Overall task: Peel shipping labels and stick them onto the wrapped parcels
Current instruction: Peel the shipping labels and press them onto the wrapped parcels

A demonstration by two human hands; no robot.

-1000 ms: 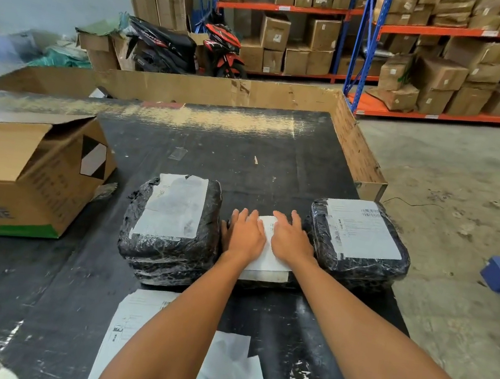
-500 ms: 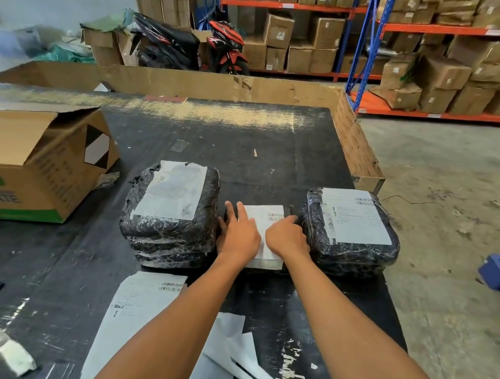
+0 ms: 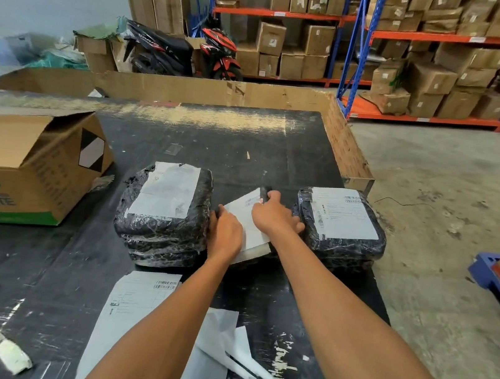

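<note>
Warehouse racking stacked with cartons fills the background, and in front of me a black worktable [image 3: 249,143] carries three wrapped parcels in a row. On the left parcel [image 3: 163,211] and the right parcel [image 3: 339,226] a label already lies flat on top. The middle parcel [image 3: 260,251] sits between them, mostly hidden under the hands and the label [image 3: 245,218] I am pressing onto it. My left hand [image 3: 224,236] lies flat on the label's near-left part, fingers together, pinning rather than gripping. My right hand [image 3: 275,214] reaches over the far-right part with fingertips bearing down near the far corner; I cannot tell whether anything is pinched there, so I read it as a press. The label's long axis runs obliquely, from near-right to far-left, skewed against the squarer labels on the neighbouring parcels, and its printed end points away from me. The far edge lies ahead of both hands, and the right hand is nearer to it, so I judge that smoothing outward falls to that hand while the left anchors. Closer to me, a label sheet [image 3: 138,306] still lies on the table beside loose backing paper [image 3: 217,344], and an open cardboard box [image 3: 17,162] stands at the left.
</note>
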